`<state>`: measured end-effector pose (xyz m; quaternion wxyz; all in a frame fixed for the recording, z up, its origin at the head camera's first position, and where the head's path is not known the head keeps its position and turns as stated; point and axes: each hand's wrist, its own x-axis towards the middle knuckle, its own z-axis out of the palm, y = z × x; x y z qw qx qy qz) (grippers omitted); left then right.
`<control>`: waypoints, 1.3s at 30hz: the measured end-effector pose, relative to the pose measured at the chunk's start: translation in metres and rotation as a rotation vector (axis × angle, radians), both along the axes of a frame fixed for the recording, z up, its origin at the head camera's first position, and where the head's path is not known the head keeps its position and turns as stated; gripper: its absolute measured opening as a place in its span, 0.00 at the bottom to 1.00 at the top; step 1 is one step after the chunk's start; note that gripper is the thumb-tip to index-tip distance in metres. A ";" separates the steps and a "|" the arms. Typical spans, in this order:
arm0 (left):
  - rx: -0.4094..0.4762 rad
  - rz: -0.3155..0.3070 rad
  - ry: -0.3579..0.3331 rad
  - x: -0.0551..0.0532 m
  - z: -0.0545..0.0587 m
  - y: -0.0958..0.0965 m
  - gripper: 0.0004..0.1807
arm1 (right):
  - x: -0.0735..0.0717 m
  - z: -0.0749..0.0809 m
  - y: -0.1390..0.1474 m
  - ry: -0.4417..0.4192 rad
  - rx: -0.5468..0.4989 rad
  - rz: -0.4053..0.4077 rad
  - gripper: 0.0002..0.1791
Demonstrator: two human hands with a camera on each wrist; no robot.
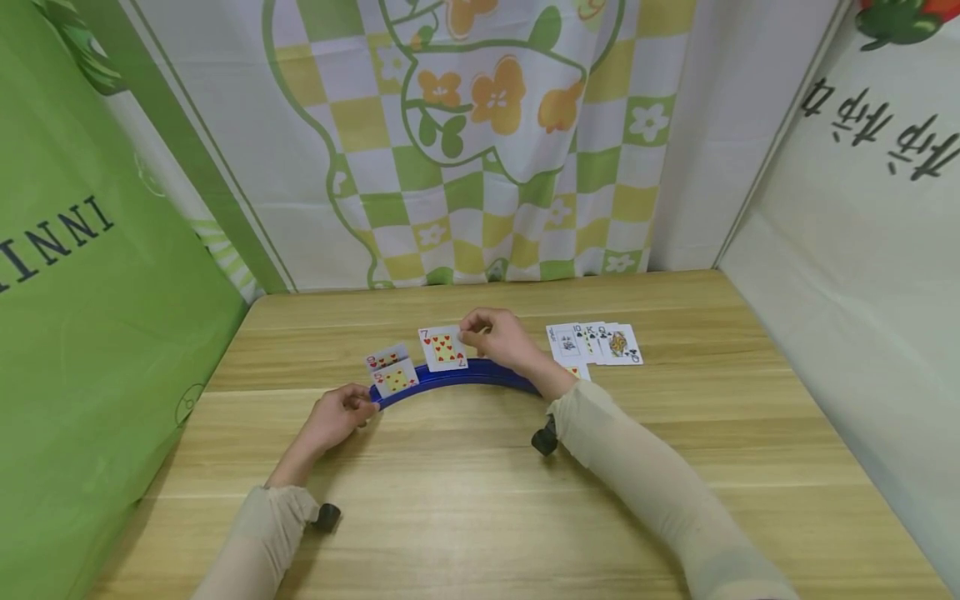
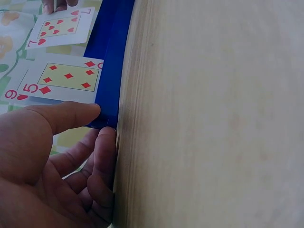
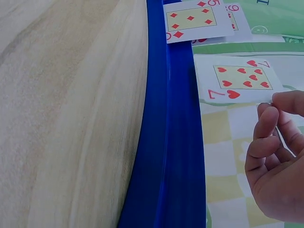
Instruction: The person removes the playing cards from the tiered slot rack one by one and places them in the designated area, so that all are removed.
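A curved blue card holder (image 1: 480, 372) lies on the wooden table. My left hand (image 1: 341, 417) pinches its left end, thumb on top and fingers curled below, as the left wrist view shows. Near that end, the five of diamonds (image 2: 69, 76) stands in the holder, overlapping the nine of hearts (image 1: 385, 358) behind it. Between thumb and fingertips, my right hand (image 1: 504, 337) holds the seven of hearts (image 1: 442, 348) by its right side. The card faces me, its lower edge right at the holder. My right wrist covers the holder's right end.
Face-up cards (image 1: 618, 343), a joker and several black-suit ones, lie overlapped on the table (image 1: 465, 500) at the back right. Another card (image 1: 581, 372) is partly hidden by my right forearm. Patterned cloth (image 1: 495, 225) hangs along the back edge, with fabric walls on both sides.
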<state>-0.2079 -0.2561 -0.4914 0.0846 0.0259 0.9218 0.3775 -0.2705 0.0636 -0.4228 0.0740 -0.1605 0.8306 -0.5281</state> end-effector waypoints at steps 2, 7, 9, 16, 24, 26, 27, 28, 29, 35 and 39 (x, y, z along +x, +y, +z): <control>-0.001 -0.001 0.002 0.000 0.000 0.000 0.20 | 0.001 0.000 0.001 -0.002 0.002 -0.005 0.07; 0.009 -0.001 -0.007 0.000 0.000 0.000 0.20 | 0.003 0.002 0.004 -0.003 0.001 -0.017 0.07; 0.011 0.000 -0.009 0.000 0.000 0.000 0.20 | 0.004 0.002 0.006 -0.005 -0.005 -0.018 0.07; 0.012 0.008 -0.008 0.001 0.001 0.001 0.19 | 0.006 0.004 0.016 -0.020 0.007 -0.026 0.07; 0.014 0.011 -0.024 0.001 0.002 0.002 0.20 | 0.008 0.003 0.029 -0.043 0.014 -0.039 0.07; 0.013 0.008 -0.021 0.001 0.003 0.002 0.20 | 0.009 0.003 0.032 -0.052 0.005 -0.042 0.07; 0.016 0.012 -0.023 0.001 0.003 0.002 0.20 | 0.009 0.004 0.033 -0.056 -0.001 -0.043 0.07; 0.016 0.012 -0.021 0.001 0.003 0.002 0.20 | 0.009 0.004 0.034 -0.056 -0.003 -0.045 0.07; 0.018 0.013 -0.021 0.001 0.003 0.002 0.20 | 0.010 0.004 0.035 -0.057 -0.006 -0.047 0.07; 0.018 0.011 -0.016 0.001 0.003 0.002 0.20 | 0.011 0.004 0.041 -0.066 -0.001 -0.067 0.07; 0.025 0.011 -0.014 0.001 0.002 0.002 0.19 | 0.012 0.004 0.047 -0.080 0.018 -0.074 0.08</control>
